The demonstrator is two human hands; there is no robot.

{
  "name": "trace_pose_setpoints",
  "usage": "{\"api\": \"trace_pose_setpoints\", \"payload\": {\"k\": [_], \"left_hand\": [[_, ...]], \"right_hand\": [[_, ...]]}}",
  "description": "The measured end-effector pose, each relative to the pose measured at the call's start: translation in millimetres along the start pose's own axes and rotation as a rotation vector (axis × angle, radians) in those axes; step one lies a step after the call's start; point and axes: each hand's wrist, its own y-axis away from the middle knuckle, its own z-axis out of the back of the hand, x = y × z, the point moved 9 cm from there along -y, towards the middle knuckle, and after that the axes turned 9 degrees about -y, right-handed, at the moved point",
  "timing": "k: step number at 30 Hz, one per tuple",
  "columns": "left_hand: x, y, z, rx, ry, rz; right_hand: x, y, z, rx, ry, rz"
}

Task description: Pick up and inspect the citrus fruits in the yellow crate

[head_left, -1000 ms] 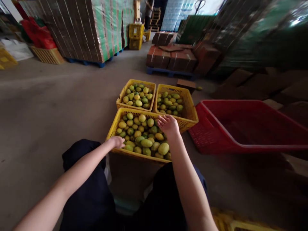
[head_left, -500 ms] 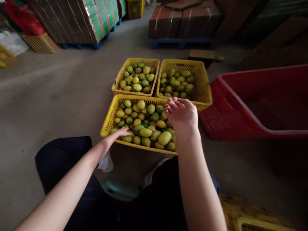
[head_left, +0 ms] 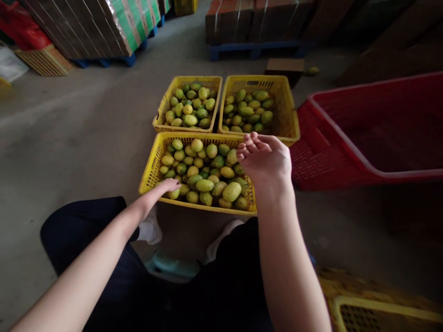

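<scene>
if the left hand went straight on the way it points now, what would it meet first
Most likely the yellow-green fruit just ahead of the left hand, in the front yellow crate; depth is unclear, so it may already touch fruit or pass just over it.

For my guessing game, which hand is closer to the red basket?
The right hand. It is raised just left of the red basket; the left hand is farther away, at the left end of the front yellow crate.
</scene>
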Motion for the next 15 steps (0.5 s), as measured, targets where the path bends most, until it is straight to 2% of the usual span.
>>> {"api": "trace_pose_setpoints", "payload": {"k": [5, 10, 15], "left_hand": [[23, 9, -9, 0.073, -0.148, 0.053], [23, 9, -17, 0.063, -0.186, 0.057], [22, 4, -14, 0.055, -0.142, 0.031]], "right_hand": [[-1, 2, 0, -0.006, -0.013, -0.009], [-8, 1, -4, -0.012, -0.006, -0.019], [-12, 5, -6, -0.023, -0.017, -0.05]]}}
